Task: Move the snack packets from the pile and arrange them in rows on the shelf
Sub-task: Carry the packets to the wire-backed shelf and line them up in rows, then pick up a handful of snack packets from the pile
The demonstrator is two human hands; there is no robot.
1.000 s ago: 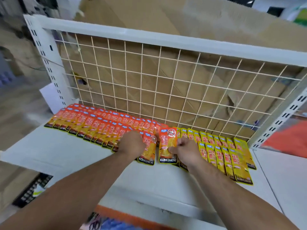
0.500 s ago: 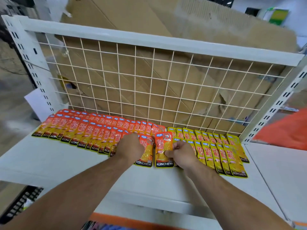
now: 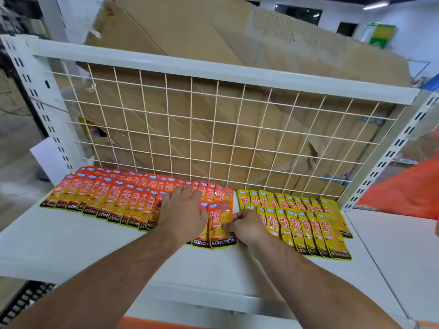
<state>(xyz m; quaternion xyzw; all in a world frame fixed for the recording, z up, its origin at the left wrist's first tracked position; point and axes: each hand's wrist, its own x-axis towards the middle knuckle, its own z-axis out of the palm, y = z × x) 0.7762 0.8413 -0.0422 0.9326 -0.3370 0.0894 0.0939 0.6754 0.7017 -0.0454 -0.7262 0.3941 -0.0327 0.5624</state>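
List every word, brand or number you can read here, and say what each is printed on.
"KONCHEW": bottom band of the orange packet that the right hand pinches.
"KONCHEW": bottom band of the front right yellow packet.
"KON...": cut off, on the left orange packets.
Large characters on the packet faces: too blurred to read.
The green sign in the background: too small to read.
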